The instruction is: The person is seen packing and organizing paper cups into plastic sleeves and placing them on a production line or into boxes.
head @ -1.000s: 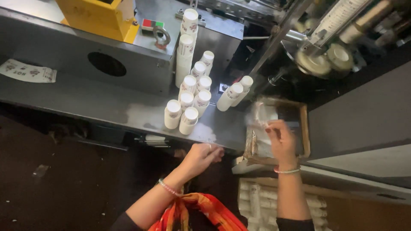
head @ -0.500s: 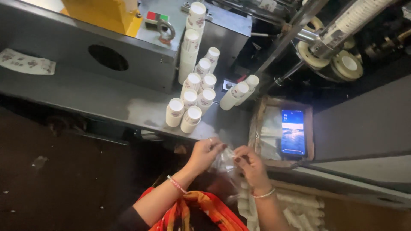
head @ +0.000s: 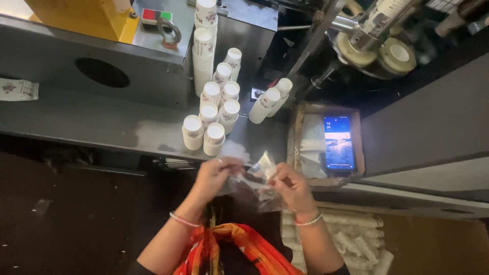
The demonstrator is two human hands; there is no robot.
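Note:
Both of my hands hold a clear plastic bag (head: 257, 178) in front of my body, below the metal bench edge. My left hand (head: 216, 174) pinches its left side and my right hand (head: 289, 184) pinches its right side, with the film stretched and crinkled between them. Just beyond the hands, several white capped bottles (head: 214, 109) stand clustered on the grey metal bench (head: 102, 125), and two more (head: 270, 102) lean to their right.
A lit phone (head: 338, 142) lies in a shallow wooden tray (head: 295, 132) right of the bottles. A yellow machine housing (head: 81, 18), a red-and-green switch (head: 155, 16) and label rolls (head: 377, 48) sit at the back. Bagged white bottles (head: 351, 239) fill a box at lower right.
My right hand left the wooden tray, uncovering the phone, and came down to join my left hand on the plastic bag. The hands now pull the bag apart.

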